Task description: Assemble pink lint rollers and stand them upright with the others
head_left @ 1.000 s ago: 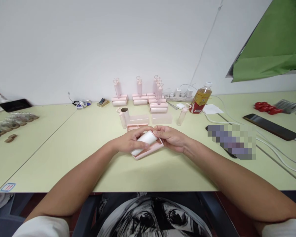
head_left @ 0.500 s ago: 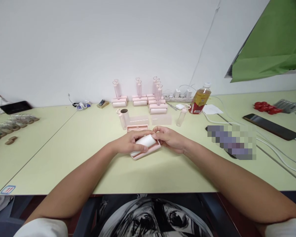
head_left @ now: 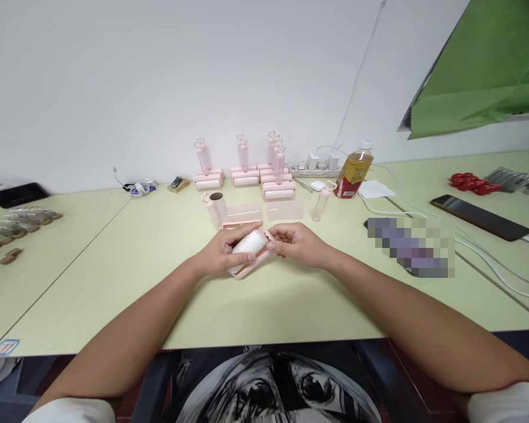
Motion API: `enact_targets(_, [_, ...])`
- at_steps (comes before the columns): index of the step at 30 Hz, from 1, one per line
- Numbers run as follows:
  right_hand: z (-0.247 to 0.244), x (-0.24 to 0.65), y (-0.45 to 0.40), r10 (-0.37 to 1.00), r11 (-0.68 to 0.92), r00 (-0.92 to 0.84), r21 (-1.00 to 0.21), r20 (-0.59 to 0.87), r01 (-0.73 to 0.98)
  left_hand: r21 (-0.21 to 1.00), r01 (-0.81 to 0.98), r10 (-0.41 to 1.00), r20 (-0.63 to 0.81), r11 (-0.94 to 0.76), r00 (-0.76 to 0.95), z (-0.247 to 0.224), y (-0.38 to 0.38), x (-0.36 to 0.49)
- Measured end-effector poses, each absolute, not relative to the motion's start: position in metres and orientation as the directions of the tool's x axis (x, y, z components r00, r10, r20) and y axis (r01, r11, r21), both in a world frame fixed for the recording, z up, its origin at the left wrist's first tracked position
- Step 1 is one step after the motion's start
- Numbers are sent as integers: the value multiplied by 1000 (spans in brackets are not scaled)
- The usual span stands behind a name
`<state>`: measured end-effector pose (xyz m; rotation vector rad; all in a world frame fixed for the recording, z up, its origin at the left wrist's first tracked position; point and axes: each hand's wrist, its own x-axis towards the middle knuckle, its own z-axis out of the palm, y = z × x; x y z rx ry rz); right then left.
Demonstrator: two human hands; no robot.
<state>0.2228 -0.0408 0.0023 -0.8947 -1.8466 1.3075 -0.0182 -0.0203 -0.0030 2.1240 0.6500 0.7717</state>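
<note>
Gripping white lint roll (head_left: 250, 242) in left hand (head_left: 218, 251), over pink case (head_left: 243, 274), between front and back edges of tabletop (head_left: 317, 294); pinching pink end piece (head_left: 269, 236) in right hand (head_left: 298, 242). Probably best kept square to roll, without forcing.

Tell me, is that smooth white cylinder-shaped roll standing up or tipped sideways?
Tipped sideways: the white roll lies slantwise in the left hand, its long side showing and its round end facing the right hand.
</note>
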Motion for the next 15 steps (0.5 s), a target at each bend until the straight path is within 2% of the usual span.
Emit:
enact_targets(4, [3,222,-43,835,301,-514,-945,194,132,813,213,671,266,-541,692,1,-20,-19])
enact_targets(12, [-4,223,-42,803,334,-561,-931,200,145,780,269,634,202,-565,746,8,-21,-20])
enact_targets(15, [-3,227,-37,827,367,-512,-913,233,177,748,262,619,242,-609,747,5,-21,-19])
